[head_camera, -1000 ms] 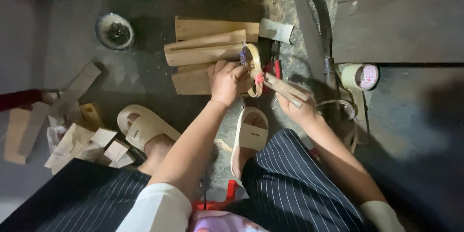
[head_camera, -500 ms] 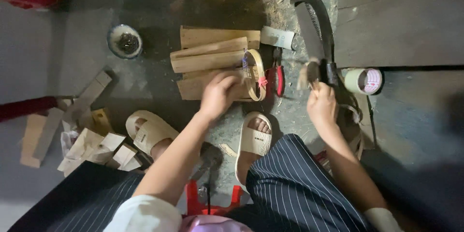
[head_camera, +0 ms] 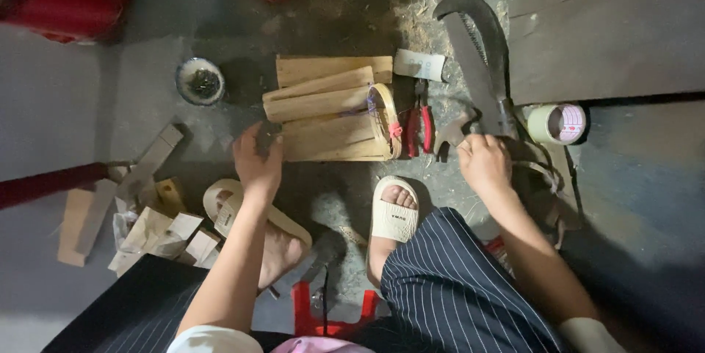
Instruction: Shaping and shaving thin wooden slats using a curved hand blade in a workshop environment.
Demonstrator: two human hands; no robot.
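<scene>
Care at the handle matters most in the head view: the right hand (head_camera: 482, 164) closes round the grip of the curved sickle knife (head_camera: 479, 59) lying on the floor, and it seems wise to keep the toothed edge turned away from the foot. The left hand (head_camera: 257, 156), fingers curled and holding nothing I can make out, rests beside the bundle of split bamboo slats (head_camera: 330, 107), pale, flat and tied at one end, which lies between the two hands.

The handle of the curved knife (head_camera: 481, 52) is hidden under the fingers of the right hand (head_camera: 483, 163). What is pinched in the left hand (head_camera: 257, 158) is too dark to be told.
</scene>
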